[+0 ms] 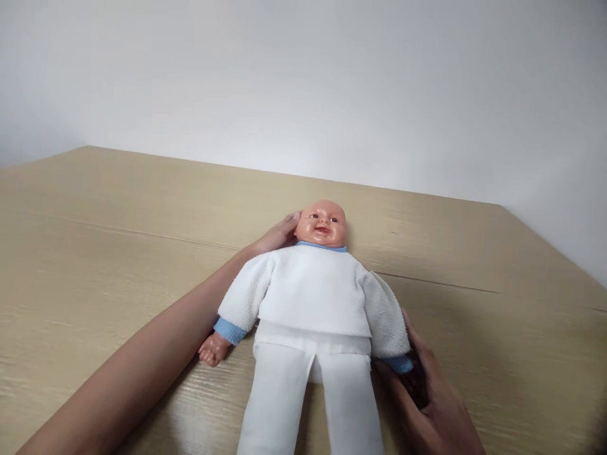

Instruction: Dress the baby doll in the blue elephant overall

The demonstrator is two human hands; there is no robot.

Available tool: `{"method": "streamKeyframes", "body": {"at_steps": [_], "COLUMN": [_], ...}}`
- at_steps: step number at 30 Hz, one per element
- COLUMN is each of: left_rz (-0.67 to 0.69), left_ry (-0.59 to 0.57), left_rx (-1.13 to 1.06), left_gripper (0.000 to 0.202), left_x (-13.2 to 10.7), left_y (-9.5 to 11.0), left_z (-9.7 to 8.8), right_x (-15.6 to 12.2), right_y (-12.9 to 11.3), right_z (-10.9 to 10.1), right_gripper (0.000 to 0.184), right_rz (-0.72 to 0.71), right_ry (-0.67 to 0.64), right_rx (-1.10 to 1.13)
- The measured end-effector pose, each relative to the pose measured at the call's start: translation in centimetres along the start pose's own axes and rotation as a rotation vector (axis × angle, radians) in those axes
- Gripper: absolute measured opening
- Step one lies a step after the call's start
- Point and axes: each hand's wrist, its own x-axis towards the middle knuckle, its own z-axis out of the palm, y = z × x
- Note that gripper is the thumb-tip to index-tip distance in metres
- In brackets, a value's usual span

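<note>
The doll [315, 287] lies face-up, head [327, 212] toward the far edge of the desk [142, 196], legs [351, 404] cut off below. My left hand [279, 234] contacts the head, my right hand [441, 392] the sleeve [386, 316]. Fingers [290, 221] partly hidden: I cannot tell grip closure.

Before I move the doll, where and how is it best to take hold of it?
Probably around the waist, from both sides at once: the doll lies face up with its arms angled outward, so both flanks look reachable.
</note>
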Motion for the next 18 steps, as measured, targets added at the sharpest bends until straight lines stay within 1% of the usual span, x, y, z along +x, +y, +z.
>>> {"method": "streamKeyframes", "body": {"at_steps": [3, 5, 7, 9, 10, 12, 14, 15, 18], "left_rz": [0.009, -0.010, -0.017, -0.012, -0.005, 0.012, 0.031, 0.044, 0.033], "left_ry": [0.028, 0.069, 0.150, 0.227, 0.255, 0.275, 0.267, 0.269, 0.303], "left_rx": [0.037, 0.064, 0.077, 0.080, 0.078, 0.112, 0.235, 0.322, 0.629], "left_gripper": [0.034, 0.031, 0.027, 0.024, 0.024, 0.027, 0.035, 0.039, 0.048], "left_x": [0.2, 0.0, -0.7, -2.2, -3.3, -6.3, -10.0, -12.0, -17.5], "left_y": [0.4, 1.0, 1.8, 2.6, 2.9, 3.5, 4.1, 4.5, 5.6], "left_z": [-0.4, -0.6, -0.8, -0.9, -0.9, -1.0, -1.0, -1.0, -0.8], "right_x": [0.1, 0.2, 0.0, -0.6, -1.2, -3.1, -6.0, -7.9, -14.0], "right_y": [-0.5, -0.9, -1.1, -1.0, -0.7, 0.1, 1.1, 1.4, 1.7], "right_z": [0.4, 0.7, 0.9, 1.0, 0.9, 0.5, 0.0, -0.2, -0.9], "right_gripper": [0.081, 0.085, 0.094, 0.104, 0.107, 0.112, 0.111, 0.106, 0.085], "right_rz": [-0.003, -0.001, -0.007, -0.021, -0.025, -0.007, 0.026, 0.037, 0.014], "right_ry": [0.016, 0.045, 0.085, 0.134, 0.150, 0.146, 0.134, 0.141, 0.251], "right_rx": [0.065, 0.102, 0.152, 0.208, 0.233, 0.266, 0.276, 0.272, 0.202]}}
